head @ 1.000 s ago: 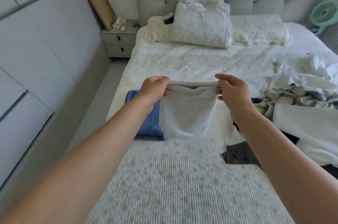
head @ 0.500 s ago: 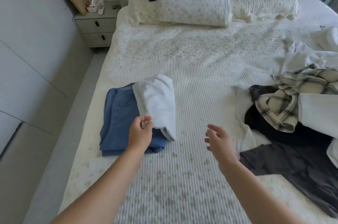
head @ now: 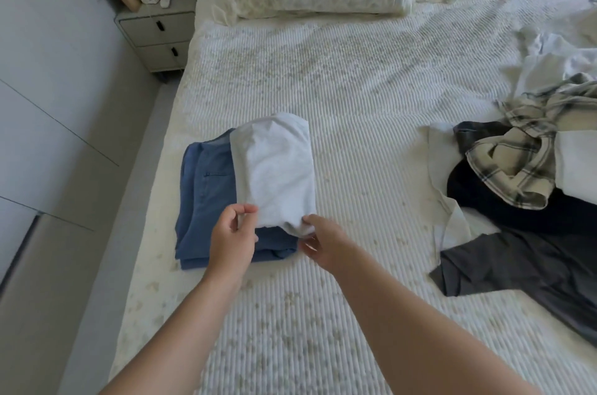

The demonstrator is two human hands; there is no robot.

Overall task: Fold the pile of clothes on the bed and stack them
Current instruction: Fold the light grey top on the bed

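Left of centre in the frame, the folded white garment [head: 274, 168] lies skewed on the blue garment [head: 206, 201]. The left hand [head: 234, 238] pinches its near edge; the right hand [head: 318, 241] pinches its near corner. Tugging unevenly could undo the fold or topple the stack.

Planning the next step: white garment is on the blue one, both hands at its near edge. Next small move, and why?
Probably slide the white garment left to square it on the blue garment: it overhangs the right side, and the left hand and right hand pinch its near corners.
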